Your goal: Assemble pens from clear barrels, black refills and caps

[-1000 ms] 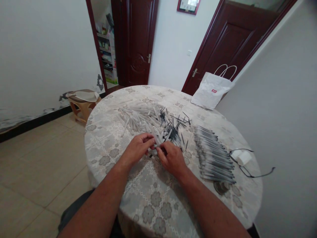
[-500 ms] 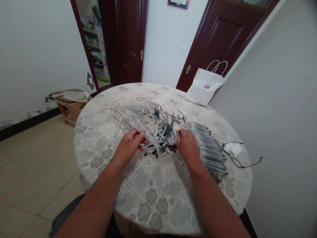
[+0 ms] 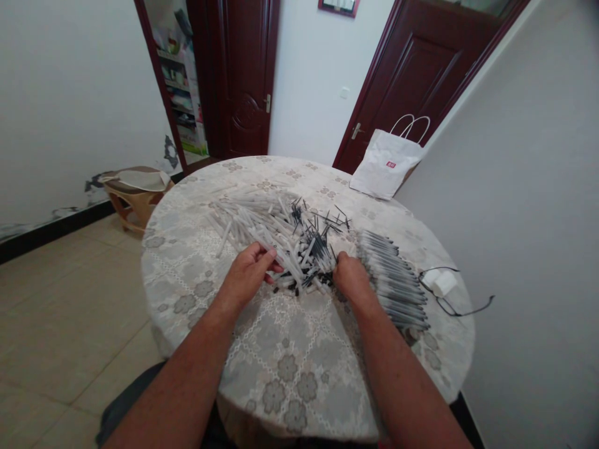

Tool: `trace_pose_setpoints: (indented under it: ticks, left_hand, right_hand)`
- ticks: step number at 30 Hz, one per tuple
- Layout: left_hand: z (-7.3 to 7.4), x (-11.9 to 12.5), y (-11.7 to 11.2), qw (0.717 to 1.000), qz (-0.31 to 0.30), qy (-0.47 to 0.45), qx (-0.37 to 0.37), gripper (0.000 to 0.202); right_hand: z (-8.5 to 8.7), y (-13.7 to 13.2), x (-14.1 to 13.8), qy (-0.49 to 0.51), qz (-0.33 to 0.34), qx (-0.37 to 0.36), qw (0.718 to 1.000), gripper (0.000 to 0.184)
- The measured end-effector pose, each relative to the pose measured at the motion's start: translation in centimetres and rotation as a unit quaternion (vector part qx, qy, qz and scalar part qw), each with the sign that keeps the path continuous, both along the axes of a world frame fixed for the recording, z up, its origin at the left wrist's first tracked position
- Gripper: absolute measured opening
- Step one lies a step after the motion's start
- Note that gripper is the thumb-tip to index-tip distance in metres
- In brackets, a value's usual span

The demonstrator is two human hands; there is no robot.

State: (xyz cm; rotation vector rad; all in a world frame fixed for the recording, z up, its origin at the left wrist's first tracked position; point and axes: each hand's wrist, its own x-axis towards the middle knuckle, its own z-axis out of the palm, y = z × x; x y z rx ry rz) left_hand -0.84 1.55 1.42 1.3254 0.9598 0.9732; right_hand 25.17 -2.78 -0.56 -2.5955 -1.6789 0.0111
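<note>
A heap of whitish pen barrels [image 3: 243, 218] lies across the middle of the round table. My left hand [image 3: 250, 268] is at its near edge, thumb and fingers closed on a pale pen barrel that partly blends into the heap. Thin dark pen refills [image 3: 319, 249] form a bunch between my hands. My right hand [image 3: 350, 274] is closed in a pinch beside them, a thin dark refill showing at its fingertips. Small black pen parts [image 3: 299, 284] lie among white pieces in front. Just right of that hand, finished-looking pens [image 3: 395, 280] lie side by side in a row.
Eyeglasses [image 3: 449, 305] and crumpled white paper [image 3: 440, 282] lie near the table's right edge. A white paper bag [image 3: 387, 163] stands at the back right. The table wears a flowered cloth [image 3: 285, 368]. A wooden stool [image 3: 135, 193] is on the floor at left.
My right hand has come slightly down toward me, and a dark refill shows at its fingertips. The left hand has barely moved.
</note>
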Motion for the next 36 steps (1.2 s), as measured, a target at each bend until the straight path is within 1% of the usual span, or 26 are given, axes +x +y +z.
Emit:
trace_pose_setpoints:
  ticks: [3,6,9,11,12,13,15,17,19,22,25,28,36]
  left_hand:
    - [-0.2,0.0,0.1,0.999,0.012,-0.037,-0.028,0.033]
    - [-0.3,0.1,0.0,0.995,0.022,-0.075,-0.057,0.03]
    - [-0.3,0.2,-0.1,0.993,0.024,-0.097,-0.065,0.028]
    - [-0.3,0.2,-0.2,0.991,0.015,-0.115,-0.067,0.026]
    - [-0.2,0.2,-0.2,0.99,0.012,-0.125,-0.069,0.025]
    - [-0.2,0.2,-0.2,0.988,0.011,-0.136,-0.073,0.024]
    - [-0.1,0.1,-0.1,0.984,0.015,-0.156,-0.084,0.022]
    - [-0.1,0.1,0.1,0.979,0.022,-0.178,-0.099,0.022]
    - [-0.2,0.0,0.3,0.973,0.026,-0.202,-0.109,0.023]
    - [-0.3,-0.2,0.4,0.965,0.039,-0.234,-0.112,0.025]
    - [-0.3,-0.4,0.4,0.958,0.063,-0.256,-0.11,0.026]
    - [-0.2,-0.5,0.4,0.955,0.076,-0.266,-0.105,0.027]
    - [0.0,-0.3,0.2,0.963,0.076,-0.241,-0.09,0.027]
  right_hand:
    - [-0.2,0.0,0.1,0.034,0.01,0.02,0.999,0.033]
    - [-0.6,0.1,0.3,0.088,0.022,0.05,0.995,0.037]
    - [-0.9,0.4,0.4,0.131,0.027,0.08,0.988,0.038]
    - [-0.8,0.5,0.4,0.144,0.026,0.099,0.984,0.039]
    - [-0.7,0.5,0.3,0.151,0.027,0.119,0.981,0.039]
    - [-0.5,0.5,0.2,0.162,0.032,0.149,0.975,0.039]
    - [0.0,0.2,-0.2,0.193,0.059,0.222,0.954,0.036]
    - [0.6,-0.2,-0.9,0.228,0.112,0.274,0.928,0.032]
    - [1.3,-0.8,-1.8,0.253,0.181,0.277,0.909,0.026]
    - [2.0,-1.6,-3.1,0.274,0.286,0.254,0.882,0.017]
    - [2.2,-2.0,-3.9,0.266,0.35,0.244,0.864,0.013]
    - [2.2,-2.1,-4.2,0.257,0.372,0.239,0.859,0.014]
    - [2.1,-2.0,-4.1,0.254,0.376,0.231,0.861,0.015]
